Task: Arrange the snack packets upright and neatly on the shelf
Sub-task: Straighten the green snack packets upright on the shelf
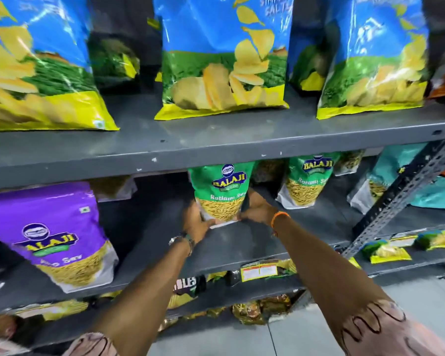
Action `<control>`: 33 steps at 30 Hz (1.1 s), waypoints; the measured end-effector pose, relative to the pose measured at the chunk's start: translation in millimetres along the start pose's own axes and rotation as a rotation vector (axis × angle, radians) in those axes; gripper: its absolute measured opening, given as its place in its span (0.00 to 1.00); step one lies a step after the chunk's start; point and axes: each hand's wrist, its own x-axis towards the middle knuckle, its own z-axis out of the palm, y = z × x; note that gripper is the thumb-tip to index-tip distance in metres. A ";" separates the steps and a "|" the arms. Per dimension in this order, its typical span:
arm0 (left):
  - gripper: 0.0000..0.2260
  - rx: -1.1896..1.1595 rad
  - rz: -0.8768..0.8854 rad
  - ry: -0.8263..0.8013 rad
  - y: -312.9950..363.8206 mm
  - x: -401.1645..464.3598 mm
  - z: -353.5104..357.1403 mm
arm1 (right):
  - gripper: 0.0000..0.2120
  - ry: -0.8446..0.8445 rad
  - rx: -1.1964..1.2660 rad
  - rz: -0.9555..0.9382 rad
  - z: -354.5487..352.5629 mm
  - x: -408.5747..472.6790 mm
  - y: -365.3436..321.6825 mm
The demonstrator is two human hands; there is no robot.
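A green Balaji Ratlami Sev packet stands upright at the middle of the grey middle shelf. My left hand grips its lower left corner and my right hand grips its lower right side. A second green packet stands upright just to the right. A purple Balaji sev packet stands at the left of the same shelf, leaning slightly.
Three large blue chip bags stand on the upper shelf. A teal packet sits behind a slotted metal upright at the right. Small packets lie on the right-hand shelf, and more packets fill the lower shelves.
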 end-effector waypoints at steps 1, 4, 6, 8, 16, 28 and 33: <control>0.33 0.009 -0.019 -0.014 -2.3 4.0 -2.8 | 0.43 0.018 0.014 -0.005 3.3 1.9 3.5; 0.31 0.028 -0.069 -0.079 -7.3 10.5 -11.3 | 0.42 0.066 0.074 -0.018 13.7 0.3 18.4; 0.32 0.021 -0.084 -0.111 -7.7 7.5 -14.0 | 0.42 0.075 0.076 -0.020 18.3 -6.0 25.8; 0.33 0.023 -0.092 -0.134 -7.4 -0.5 -15.6 | 0.40 0.082 0.050 -0.024 23.8 -16.1 29.8; 0.31 0.258 -0.074 -0.038 -31.4 -56.3 -19.1 | 0.43 0.061 -0.066 -0.038 40.4 -56.7 52.6; 0.38 0.231 -0.086 0.021 -18.7 -85.4 -15.2 | 0.43 0.079 0.048 -0.119 39.2 -67.1 57.4; 0.33 0.090 -0.031 0.384 -0.1 -161.3 30.6 | 0.45 0.377 0.322 -0.082 -28.8 -98.9 98.1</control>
